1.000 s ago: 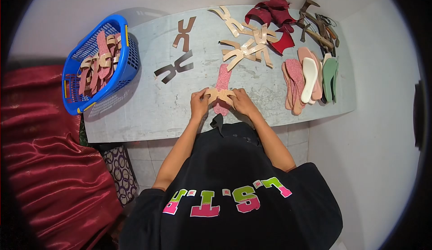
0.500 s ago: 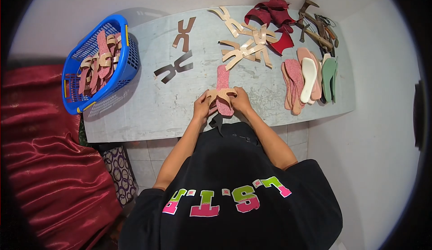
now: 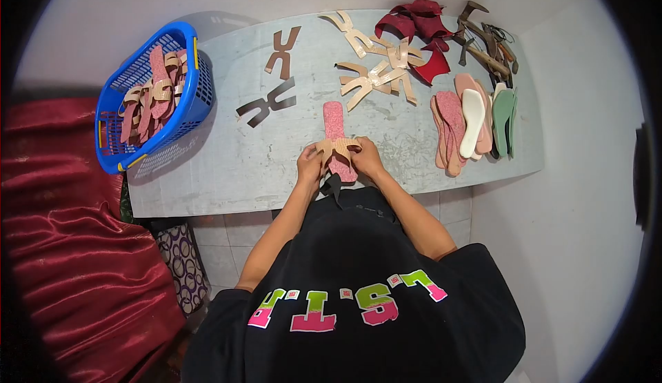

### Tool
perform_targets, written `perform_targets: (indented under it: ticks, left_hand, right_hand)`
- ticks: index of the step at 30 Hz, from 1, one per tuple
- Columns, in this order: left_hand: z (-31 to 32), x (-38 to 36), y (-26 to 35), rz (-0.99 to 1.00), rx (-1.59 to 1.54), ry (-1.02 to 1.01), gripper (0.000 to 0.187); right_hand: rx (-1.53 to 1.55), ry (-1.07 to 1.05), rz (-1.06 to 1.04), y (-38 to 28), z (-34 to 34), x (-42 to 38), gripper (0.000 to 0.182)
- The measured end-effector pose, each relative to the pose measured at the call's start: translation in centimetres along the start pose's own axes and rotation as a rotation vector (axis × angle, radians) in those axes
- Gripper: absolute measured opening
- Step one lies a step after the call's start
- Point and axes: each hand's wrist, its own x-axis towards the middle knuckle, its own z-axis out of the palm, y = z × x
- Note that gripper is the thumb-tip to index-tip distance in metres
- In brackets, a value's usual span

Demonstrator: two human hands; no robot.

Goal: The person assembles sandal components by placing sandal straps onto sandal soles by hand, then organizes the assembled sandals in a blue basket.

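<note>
A pink speckled sole [image 3: 334,117] lies lengthwise at the table's front edge, with a beige strap [image 3: 338,147] across its lower part. On the left side, my left hand [image 3: 309,162] pinches one end of the strap. My right hand [image 3: 367,156] is closed on the strap's other end, beside the sole's right edge. Both thumbs are near the top of the strap; the fingers beneath are partly hidden. Just below the sole hangs a black strip [image 3: 332,186], close to the black shirt.
A blue basket [image 3: 201,86] holding several sandals stands at the left. Two brown cut pieces [image 3: 279,53] lie behind my hands, beige strap pieces [image 3: 372,79] farther right. Dark red pieces [image 3: 431,24], tools [image 3: 491,55] and stacked soles [image 3: 472,122] are at the right.
The sole has turned slightly, its far end shifting left and its near end moving a little toward my body. Both hands still grip the strap.
</note>
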Motion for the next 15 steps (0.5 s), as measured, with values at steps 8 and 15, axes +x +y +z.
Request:
perform_targets:
  ticks: [8,15]
  left_hand:
    - [-0.1,0.4,0.2,0.047,-0.11,-0.003,0.029]
    - [-0.3,-0.2,1.0,0.035,-0.092,-0.095,0.028]
  right_hand:
    - [0.068,-0.046,-0.071,0.0,-0.3,0.1,0.012]
    - [-0.405,0.076,-0.619,-1.6,-2.0,-0.5,0.016]
